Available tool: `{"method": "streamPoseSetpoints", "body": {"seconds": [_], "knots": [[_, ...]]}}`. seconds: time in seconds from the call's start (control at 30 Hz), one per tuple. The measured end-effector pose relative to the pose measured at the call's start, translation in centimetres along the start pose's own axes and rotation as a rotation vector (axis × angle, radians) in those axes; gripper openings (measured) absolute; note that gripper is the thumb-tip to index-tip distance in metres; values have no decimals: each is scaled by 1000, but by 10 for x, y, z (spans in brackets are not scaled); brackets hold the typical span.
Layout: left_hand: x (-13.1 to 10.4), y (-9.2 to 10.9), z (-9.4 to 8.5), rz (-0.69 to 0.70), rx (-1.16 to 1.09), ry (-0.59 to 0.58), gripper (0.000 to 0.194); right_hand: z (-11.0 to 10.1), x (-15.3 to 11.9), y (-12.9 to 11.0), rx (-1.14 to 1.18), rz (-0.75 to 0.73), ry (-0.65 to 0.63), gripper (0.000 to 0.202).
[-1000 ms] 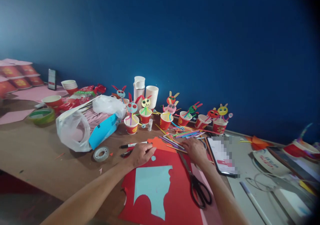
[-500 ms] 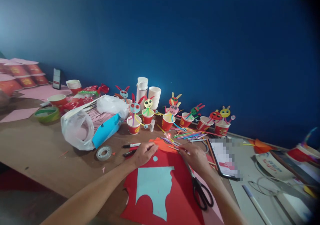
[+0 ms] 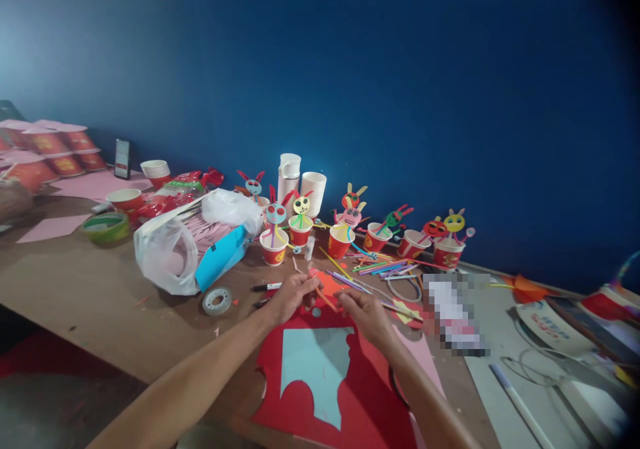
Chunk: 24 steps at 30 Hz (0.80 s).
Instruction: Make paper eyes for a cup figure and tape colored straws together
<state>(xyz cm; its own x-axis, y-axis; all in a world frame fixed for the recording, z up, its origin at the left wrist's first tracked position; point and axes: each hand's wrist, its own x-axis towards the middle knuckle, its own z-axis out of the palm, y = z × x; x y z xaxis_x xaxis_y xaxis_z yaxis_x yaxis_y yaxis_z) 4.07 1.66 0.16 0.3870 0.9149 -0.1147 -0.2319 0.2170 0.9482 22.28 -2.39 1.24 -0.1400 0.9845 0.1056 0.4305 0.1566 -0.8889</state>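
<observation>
Right hand (image 3: 367, 312): moved in toward the left hand (image 3: 295, 296) since the earlier frame, its forearm now covering most of the scissors (image 3: 396, 388).

Orange strip (image 3: 327, 300): straw or cut paper, unclear; slanting between both hands, over the far end of the red sheet (image 3: 367, 396). Left thumb and forefinger pinch its upper end; right fingers curl near its lower end, whether pinching cannot be told. Risk: too firm a squeeze might crease it.

Pale blue paper (image 3: 320, 369): seemingly loose upon the red sheet; a dragging wrist could shift it.

Scissors: handle barely showing beside the right forearm; an unseen nudge might slide them.

Loose straws (image 3: 385, 269): heaped beyond the right hand; a careless reach could scatter them.
</observation>
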Motion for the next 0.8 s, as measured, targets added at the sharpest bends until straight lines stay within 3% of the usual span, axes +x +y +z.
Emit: {"method": "streamPoseSetpoints", "body": {"seconds": [0.13, 0.27, 0.57, 0.8], "knots": [[-1, -2, -2, -49, -14, -92, 36, -7, 13, 7, 220, 123, 59, 27], [-2, -4, -2, -86, -1, -180, 33, -1, 18, 10, 297, 147, 32, 31], [-6, -1, 1, -68, 171, -245, 32, 11, 10, 9, 439, 126, -66, 30], [-9, 2, 4, -95, 249, -245, 34, 18, 8, 7, 428, 106, -7, 23]]}}
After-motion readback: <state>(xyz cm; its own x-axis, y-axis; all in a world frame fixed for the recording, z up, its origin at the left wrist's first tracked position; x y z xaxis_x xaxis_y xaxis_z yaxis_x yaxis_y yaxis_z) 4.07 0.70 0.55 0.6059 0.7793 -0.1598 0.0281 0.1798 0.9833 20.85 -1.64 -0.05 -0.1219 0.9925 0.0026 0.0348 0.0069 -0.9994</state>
